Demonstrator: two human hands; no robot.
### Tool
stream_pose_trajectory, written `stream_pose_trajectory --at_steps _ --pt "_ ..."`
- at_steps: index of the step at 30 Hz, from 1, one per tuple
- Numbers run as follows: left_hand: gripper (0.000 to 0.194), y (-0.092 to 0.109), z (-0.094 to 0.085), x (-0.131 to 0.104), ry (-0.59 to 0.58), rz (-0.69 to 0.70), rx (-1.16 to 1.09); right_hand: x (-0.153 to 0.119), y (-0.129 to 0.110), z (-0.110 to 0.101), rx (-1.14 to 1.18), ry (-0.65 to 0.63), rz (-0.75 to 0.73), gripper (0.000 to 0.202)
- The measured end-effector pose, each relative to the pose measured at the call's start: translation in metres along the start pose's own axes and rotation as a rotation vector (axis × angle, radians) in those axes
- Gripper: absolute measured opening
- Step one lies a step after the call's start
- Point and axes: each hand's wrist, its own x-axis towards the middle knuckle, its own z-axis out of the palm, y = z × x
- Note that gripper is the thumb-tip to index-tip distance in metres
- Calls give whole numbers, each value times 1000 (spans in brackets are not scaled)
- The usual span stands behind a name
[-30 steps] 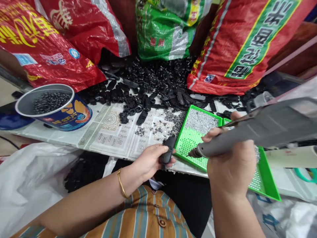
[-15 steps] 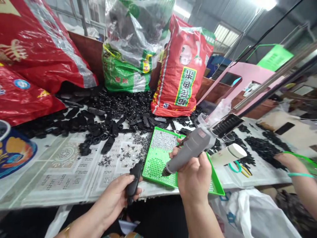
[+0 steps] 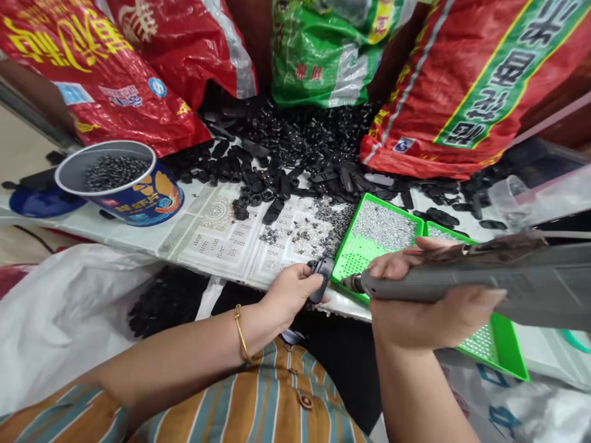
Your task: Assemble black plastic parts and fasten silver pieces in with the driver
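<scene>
My left hand is closed on a small black plastic housing, thumb on top, at the table's front edge. In my right hand lies a grey electric screwdriver, its fingers wrapped round the body. The screwdriver's tip points left towards the housing, a short way apart from it, over the near left corner of a green perforated tray. Small silvery screws fill the tray's far part. My right hand and the tool hide much of the tray's right side.
Black plastic parts are heaped at the back, before a green bag and a red bag. A blue tub of small dark pieces stands left. Tiny dark bits lie left of the tray. White sacks flank the table's front.
The view has swung left and down, bringing the blue tub and striped shirt fully in. The screwdriver's tip is closer to the housing. Both hands keep their hold.
</scene>
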Motion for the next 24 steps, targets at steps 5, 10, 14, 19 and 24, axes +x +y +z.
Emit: stream_pose_trajectory --at_steps 5,10,14,19,24 --pt "10 0 0 3 -2 -15 7 2 12 -1 -10 -14 28 46" --pt "8 1 1 3 17 -34 26 2 19 -2 -14 -34 48 45" --pt "9 2 2 2 21 -48 34 2 23 0 -22 -28 43 43" --pt "9 1 3 2 24 -43 35 -2 24 1 -30 -79 40 41" --pt "9 -1 3 4 39 -28 58 -4 24 1 -15 -143 27 38"
